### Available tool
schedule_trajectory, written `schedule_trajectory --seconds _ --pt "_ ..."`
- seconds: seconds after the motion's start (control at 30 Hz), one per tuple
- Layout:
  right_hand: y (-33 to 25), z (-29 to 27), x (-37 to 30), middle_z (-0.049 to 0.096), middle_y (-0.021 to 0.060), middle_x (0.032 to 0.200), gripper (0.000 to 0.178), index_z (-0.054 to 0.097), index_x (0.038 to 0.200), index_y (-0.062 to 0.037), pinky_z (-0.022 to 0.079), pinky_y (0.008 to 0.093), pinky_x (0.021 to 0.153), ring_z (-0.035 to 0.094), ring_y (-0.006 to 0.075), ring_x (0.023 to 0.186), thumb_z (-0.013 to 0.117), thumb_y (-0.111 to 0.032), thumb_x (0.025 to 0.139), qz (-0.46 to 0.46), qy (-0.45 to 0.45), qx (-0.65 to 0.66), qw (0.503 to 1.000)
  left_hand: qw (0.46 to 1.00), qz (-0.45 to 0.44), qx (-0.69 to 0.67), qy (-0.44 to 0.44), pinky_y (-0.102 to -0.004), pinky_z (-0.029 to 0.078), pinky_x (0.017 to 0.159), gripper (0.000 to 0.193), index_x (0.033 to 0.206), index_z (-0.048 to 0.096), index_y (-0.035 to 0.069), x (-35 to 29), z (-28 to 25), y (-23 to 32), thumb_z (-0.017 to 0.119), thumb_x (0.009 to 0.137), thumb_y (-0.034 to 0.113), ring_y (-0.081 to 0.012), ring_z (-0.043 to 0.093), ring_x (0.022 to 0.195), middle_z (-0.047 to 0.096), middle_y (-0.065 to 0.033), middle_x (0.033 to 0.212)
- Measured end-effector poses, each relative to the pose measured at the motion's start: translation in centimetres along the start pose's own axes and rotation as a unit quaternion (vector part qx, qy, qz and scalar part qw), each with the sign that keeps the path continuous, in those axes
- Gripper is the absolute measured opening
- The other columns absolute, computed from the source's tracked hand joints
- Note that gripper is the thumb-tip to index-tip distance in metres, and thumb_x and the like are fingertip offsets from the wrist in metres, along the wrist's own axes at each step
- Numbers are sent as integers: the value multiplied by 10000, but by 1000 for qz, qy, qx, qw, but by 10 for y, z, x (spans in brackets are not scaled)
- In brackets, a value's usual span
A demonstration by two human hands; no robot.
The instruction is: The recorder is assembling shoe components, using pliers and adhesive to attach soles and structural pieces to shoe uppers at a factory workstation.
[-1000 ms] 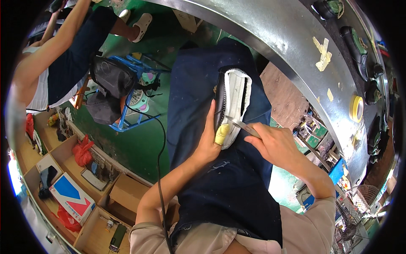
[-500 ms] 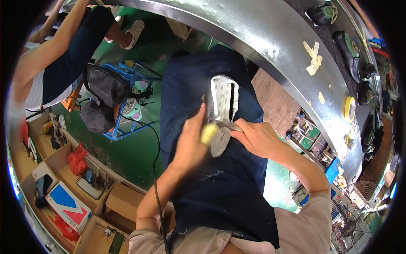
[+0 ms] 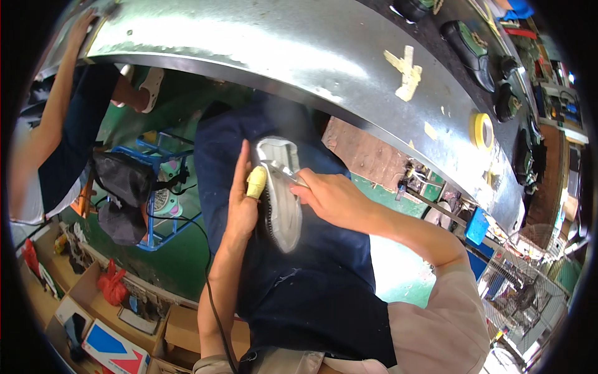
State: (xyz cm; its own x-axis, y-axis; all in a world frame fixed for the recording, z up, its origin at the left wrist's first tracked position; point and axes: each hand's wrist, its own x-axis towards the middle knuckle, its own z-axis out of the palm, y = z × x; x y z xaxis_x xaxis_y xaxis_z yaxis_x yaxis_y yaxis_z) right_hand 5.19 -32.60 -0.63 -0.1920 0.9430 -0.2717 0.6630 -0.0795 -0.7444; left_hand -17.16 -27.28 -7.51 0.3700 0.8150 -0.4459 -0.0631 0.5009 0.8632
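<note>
An upturned shoe (image 3: 286, 215) lies along my lap on the dark blue apron (image 3: 339, 274), its pale underside facing up. A row of dark stitches or teeth runs down its left edge. My left hand (image 3: 243, 202) holds the shoe's left side, fingers stretched along it and the yellow-wrapped thumb on its edge. In my right hand (image 3: 321, 196) is a small metal hand tool (image 3: 283, 171), its tip over the shoe's far part near my left thumb. The fist hides the tool's handle, so its exact kind is unclear.
A metal bench edge (image 3: 299, 90) curves in front, bearing a yellow tape roll (image 3: 482, 131) and black shoes (image 3: 468, 53) at the right. Left are a blue-framed stool (image 3: 152, 243), another person's arm (image 3: 59, 112) and wooden compartments (image 3: 87, 280). A cable (image 3: 210, 262) crosses my left forearm.
The view has shifted. The shoe has turned and tilted, showing its stitched left edge. The tool has moved toward the shoe's far end, and my left hand has moved up along its side.
</note>
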Motion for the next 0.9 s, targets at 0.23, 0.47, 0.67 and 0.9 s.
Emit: schedule_trajectory --seconds 0.23,0.47,0.67,0.9 --pt "-19 -17 13 750 180 906 259 593 1112 -35 562 504 698 733 418 838 647 -287 1094 -47 84 -53 994 982 138 126 -33 -396 385 1234 719 1733 271 72 6 5 5 603 1105 184 -294 525 1433 491 -208 1622" --pt "-15 -5 24 740 197 887 295 585 1099 -21 549 539 659 731 429 804 678 -300 1068 -72 76 -107 989 986 101 119 -57 -403 397 1250 1035 1773 79 119 -6 11 11 784 1016 99 -304 472 1507 423 -226 1675" --pt "-4 11 16 753 166 882 312 607 1110 -26 558 460 635 748 343 755 571 -335 1134 31 55 -51 997 994 91 47 -31 -432 394 1254 1089 1772 131 140 -7 -8 -7 849 955 87 -319 462 1520 442 -231 1663" --pt "-7 -32 -37 747 15 923 425 670 1335 -70 485 296 651 671 109 755 600 -431 1122 271 -52 378 884 940 335 -49 -37 -449 485 1156 540 1544 534 43 -33 -4 63 585 1102 347 -249 649 1292 681 -150 1353"
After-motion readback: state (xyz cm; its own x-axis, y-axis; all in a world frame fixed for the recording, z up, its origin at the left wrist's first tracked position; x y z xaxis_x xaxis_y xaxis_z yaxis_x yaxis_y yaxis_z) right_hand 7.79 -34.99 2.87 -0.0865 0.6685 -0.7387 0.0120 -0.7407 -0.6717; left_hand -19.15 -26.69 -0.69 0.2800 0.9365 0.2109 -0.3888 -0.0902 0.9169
